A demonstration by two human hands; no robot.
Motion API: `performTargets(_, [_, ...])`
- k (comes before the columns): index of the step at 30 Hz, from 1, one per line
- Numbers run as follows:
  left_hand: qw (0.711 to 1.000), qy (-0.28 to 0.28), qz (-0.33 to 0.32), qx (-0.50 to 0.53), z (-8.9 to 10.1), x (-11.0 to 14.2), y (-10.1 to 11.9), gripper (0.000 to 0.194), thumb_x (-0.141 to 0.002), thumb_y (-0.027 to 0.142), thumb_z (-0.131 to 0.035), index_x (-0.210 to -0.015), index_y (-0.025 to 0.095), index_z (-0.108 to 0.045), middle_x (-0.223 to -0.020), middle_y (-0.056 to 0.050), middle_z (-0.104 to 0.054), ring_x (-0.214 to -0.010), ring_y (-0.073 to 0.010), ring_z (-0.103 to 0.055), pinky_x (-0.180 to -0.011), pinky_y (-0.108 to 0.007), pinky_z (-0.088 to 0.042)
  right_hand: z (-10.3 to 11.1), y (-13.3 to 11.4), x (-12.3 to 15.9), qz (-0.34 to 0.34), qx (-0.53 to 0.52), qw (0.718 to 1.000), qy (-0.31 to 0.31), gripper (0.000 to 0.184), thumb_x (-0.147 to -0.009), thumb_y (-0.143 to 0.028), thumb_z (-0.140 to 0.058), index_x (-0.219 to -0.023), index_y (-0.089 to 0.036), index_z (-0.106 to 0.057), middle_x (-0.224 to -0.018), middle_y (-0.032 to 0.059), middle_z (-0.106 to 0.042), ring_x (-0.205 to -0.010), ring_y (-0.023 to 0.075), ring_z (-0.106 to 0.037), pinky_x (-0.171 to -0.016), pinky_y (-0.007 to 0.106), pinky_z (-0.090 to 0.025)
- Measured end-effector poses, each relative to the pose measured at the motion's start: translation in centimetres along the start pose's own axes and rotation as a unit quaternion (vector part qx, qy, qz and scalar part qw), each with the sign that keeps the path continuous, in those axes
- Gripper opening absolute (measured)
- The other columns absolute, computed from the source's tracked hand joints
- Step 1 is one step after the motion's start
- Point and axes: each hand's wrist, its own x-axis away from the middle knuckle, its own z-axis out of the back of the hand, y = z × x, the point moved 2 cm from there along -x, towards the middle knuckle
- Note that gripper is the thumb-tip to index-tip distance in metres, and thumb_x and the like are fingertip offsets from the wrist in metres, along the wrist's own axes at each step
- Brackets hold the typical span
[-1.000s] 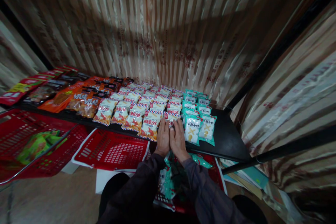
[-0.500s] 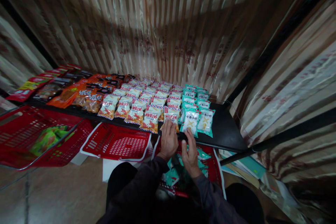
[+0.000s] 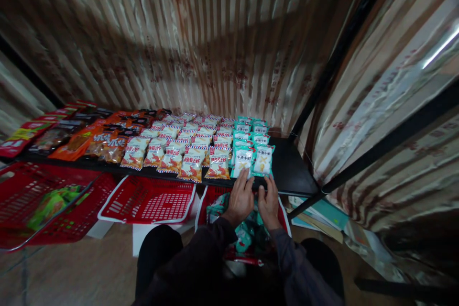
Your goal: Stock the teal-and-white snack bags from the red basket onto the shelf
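My left hand (image 3: 241, 198) and my right hand (image 3: 268, 200) hover side by side at the front edge of a black shelf (image 3: 291, 172), over a red basket (image 3: 214, 194) with teal packets inside. The fingers of both hands are stretched toward the nearest teal snack packets (image 3: 253, 159) and touch their lower edges. Neither hand grips anything. Left of the teal rows lie rows of red-and-white shrimp snack packets (image 3: 189, 152), then orange packets (image 3: 107, 138).
An upturned red basket (image 3: 150, 199) sits on the floor left of my knees. A larger red basket (image 3: 21, 201) with green packets stands at far left. Striped shiny curtain hangs behind and to the right. Black shelf posts (image 3: 340, 43) rise at right.
My hands left the red-and-white packet, dropped back toward the basket, then moved right to the front teal packets. The camera swung slightly right.
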Motion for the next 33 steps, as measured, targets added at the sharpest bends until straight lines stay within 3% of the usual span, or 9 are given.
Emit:
performTargets(6, [0.999, 0.003, -0.019, -0.036, -1.3, -1.1, 1.5, 0.047, -0.084, 0.007, -0.039, -0.129, 0.01, -0.05, -0.151, -0.017, -0.035, -0.147, -0.0282, -0.014, -0.113, -0.053, -0.034, -0.1, 3.6, -4.4, -0.053, 0.035, 0.998, 0.006, 0.056, -0.094, -0.044, -0.026, -0.136, -0.012, -0.045, -0.143, 0.02, -0.044, -0.136, 0.0286, -0.038, -0.109, 0.052, -0.032])
performTargets(12, [0.994, 0.031, -0.011, -0.108, -1.8, -2.6, 0.5, 0.053, -0.083, 0.005, -0.041, -0.135, 0.01, -0.045, -0.153, -0.017, -0.033, -0.148, -0.0306, -0.003, -0.113, -0.058, -0.029, -0.4, 4.2, -7.5, -0.088, 0.01, 0.995, -0.042, 0.059, -0.09, -0.042, -0.034, -0.139, -0.011, -0.042, -0.14, 0.0183, -0.05, -0.129, 0.0278, -0.047, -0.108, 0.048, -0.035])
performTargets(20, [0.992, 0.015, -0.036, -0.122, -1.9, -2.6, -1.1, 0.054, -0.083, 0.003, -0.039, -0.135, 0.014, -0.045, -0.154, -0.014, -0.031, -0.148, -0.0268, -0.006, -0.114, -0.056, -0.028, -0.7, 3.7, -8.2, -0.093, 0.021, 0.99, -0.101, 0.058, -0.087, -0.039, -0.039, -0.138, -0.011, -0.045, -0.132, 0.0153, -0.058, -0.118, 0.0266, -0.057, -0.101, 0.04, -0.044])
performTargets(33, [0.993, 0.003, -0.045, -0.107, -1.2, -2.7, -1.4, 0.044, -0.086, 0.005, -0.037, -0.125, 0.014, -0.055, -0.153, -0.015, -0.033, -0.148, -0.0245, -0.01, -0.115, -0.055, -0.026, -1.1, 3.7, -8.4, -0.052, 0.009, 0.996, -0.072, 0.054, -0.084, -0.031, -0.043, -0.135, -0.015, -0.051, -0.128, 0.0116, -0.062, -0.112, 0.0252, -0.06, -0.098, 0.039, -0.046])
